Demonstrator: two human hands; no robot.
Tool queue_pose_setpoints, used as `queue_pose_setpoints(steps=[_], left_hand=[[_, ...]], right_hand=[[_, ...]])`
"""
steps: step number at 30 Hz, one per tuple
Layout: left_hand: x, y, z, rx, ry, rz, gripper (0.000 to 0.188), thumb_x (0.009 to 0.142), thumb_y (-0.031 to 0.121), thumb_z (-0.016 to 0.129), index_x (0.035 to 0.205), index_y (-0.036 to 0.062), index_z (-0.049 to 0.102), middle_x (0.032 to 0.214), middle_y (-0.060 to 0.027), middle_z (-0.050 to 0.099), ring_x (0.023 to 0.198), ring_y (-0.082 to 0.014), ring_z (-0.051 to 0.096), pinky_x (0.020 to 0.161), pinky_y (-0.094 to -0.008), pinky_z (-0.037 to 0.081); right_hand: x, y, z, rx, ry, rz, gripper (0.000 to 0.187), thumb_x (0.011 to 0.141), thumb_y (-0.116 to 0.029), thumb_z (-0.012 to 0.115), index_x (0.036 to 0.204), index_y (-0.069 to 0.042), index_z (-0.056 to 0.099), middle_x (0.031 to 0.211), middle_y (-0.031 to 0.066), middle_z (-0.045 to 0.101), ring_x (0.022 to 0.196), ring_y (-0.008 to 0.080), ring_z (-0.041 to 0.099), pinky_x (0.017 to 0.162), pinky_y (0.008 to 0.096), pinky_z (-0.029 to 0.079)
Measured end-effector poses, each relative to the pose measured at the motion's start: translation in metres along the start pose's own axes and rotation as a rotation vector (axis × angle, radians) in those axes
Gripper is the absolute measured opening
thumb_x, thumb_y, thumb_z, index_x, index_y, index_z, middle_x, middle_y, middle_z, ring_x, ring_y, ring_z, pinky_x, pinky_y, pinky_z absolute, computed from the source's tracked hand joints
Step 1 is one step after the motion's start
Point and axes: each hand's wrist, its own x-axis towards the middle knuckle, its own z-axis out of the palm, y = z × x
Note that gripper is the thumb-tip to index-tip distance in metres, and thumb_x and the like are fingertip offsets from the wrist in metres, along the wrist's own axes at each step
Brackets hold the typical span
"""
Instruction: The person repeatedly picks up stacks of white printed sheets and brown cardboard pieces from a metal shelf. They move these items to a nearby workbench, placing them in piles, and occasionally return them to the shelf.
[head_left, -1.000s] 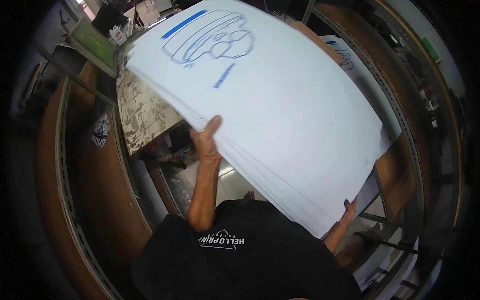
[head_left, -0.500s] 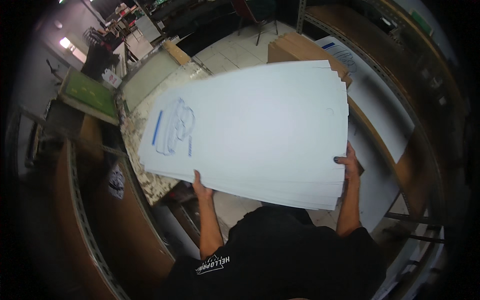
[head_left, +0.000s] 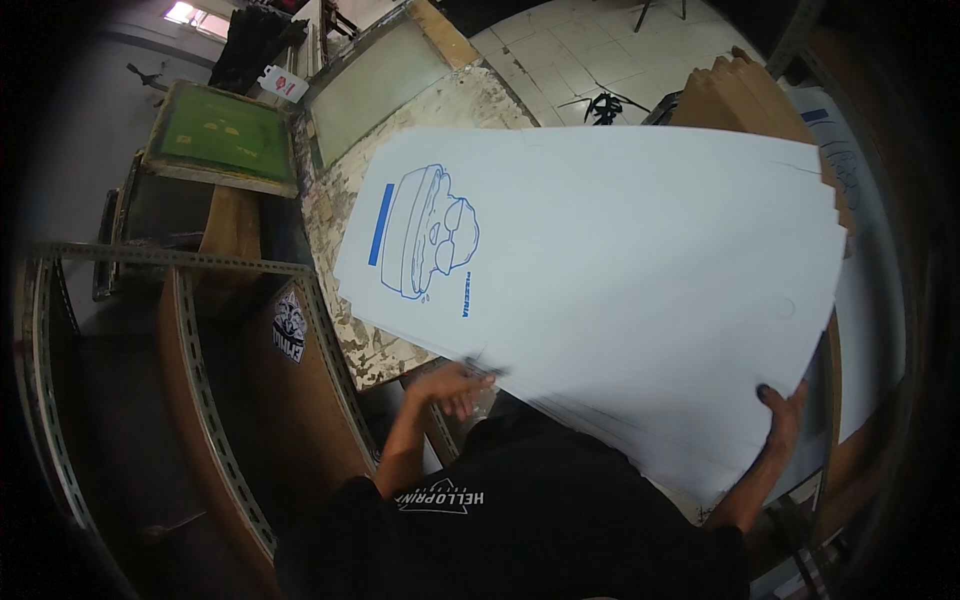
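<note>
A fanned stack of large white cardboard sheets [head_left: 620,270] lies tilted in front of me, its left end over a paint-spattered table [head_left: 330,215]. The top sheet bears a blue line drawing [head_left: 430,235] and a blue bar. My right hand [head_left: 785,415] grips the stack's near right corner, thumb on top and the other fingers hidden beneath. Close by the near edge, my left hand [head_left: 450,388] is somewhat blurred, fingers apart and holding nothing that I can see. Whether its fingertips touch the sheets is unclear.
To the left stand a green screen-printing frame [head_left: 220,135] and metal-edged shelving [head_left: 190,330]. A glass-like panel [head_left: 375,85] lies on the table's far part. Brown cardboard [head_left: 745,100] and another printed white sheet [head_left: 830,130] are at the right, beside more shelving.
The stack has swung, its right end coming nearer to me. My left hand has let go of the near edge; my right hand keeps its hold. The view has shifted leftward.
</note>
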Motion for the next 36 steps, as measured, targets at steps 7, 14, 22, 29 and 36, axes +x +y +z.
queue_pose_setpoints(steps=[7, 14, 22, 29, 36], left_hand=[[-0.045, 0.202, -0.171, 0.575, 1.356, 1.243, 0.097, 0.044, 0.031, 0.089, 0.127, 0.0046, 0.046, 0.139, -0.0189, 0.037, 0.130, -0.0337, 0.033, 0.105, -0.0430, 0.031], [-0.102, 0.291, -0.258, 0.664, 0.581, 1.024, 0.055, 0.045, 0.019, 0.086, 0.092, -0.0021, 0.068, 0.081, -0.0111, 0.069, 0.076, -0.0228, 0.064, 0.078, -0.0276, 0.049], [-0.246, 0.211, -0.266, 1.064, 1.010, 1.539, 0.047, 0.054, 0.030, 0.085, 0.088, 0.0008, 0.070, 0.077, -0.0096, 0.069, 0.065, -0.0168, 0.064, 0.063, -0.0265, 0.052], [-0.248, 0.165, -0.281, 1.019, 1.071, 1.636, 0.036, 0.058, 0.028, 0.084, 0.080, 0.0054, 0.068, 0.069, -0.0066, 0.066, 0.060, -0.0166, 0.063, 0.057, -0.0282, 0.050], [-0.230, 0.168, -0.293, 1.050, 1.185, 1.655, 0.042, 0.058, 0.035, 0.082, 0.085, 0.0084, 0.065, 0.072, -0.0040, 0.065, 0.065, -0.0223, 0.063, 0.060, -0.0325, 0.049]], right_hand=[[-0.032, 0.019, -0.046, -0.021, 0.212, -0.232, 0.075, 0.052, -0.001, 0.061, 0.124, -0.001, 0.040, 0.113, 0.0107, 0.049, 0.100, 0.0213, 0.047, 0.090, 0.0337, 0.039], [-0.059, 0.039, -0.072, -0.124, 0.441, -0.354, 0.076, 0.054, -0.003, 0.064, 0.126, -0.001, 0.039, 0.117, 0.0107, 0.048, 0.103, 0.0223, 0.047, 0.090, 0.0350, 0.039], [-0.059, 0.046, 0.010, 0.096, 0.391, -0.503, 0.077, 0.057, -0.004, 0.067, 0.128, -0.002, 0.038, 0.119, 0.0109, 0.047, 0.106, 0.0233, 0.046, 0.091, 0.0364, 0.039], [-0.032, 0.043, 0.081, 0.267, 0.210, -0.576, 0.078, 0.059, -0.006, 0.070, 0.130, -0.002, 0.037, 0.121, 0.0110, 0.047, 0.107, 0.0242, 0.046, 0.091, 0.0376, 0.039], [-0.029, 0.036, 0.109, 0.347, 0.123, -0.608, 0.079, 0.061, -0.007, 0.072, 0.132, -0.003, 0.036, 0.122, 0.0112, 0.046, 0.109, 0.0250, 0.046, 0.091, 0.0388, 0.039]])
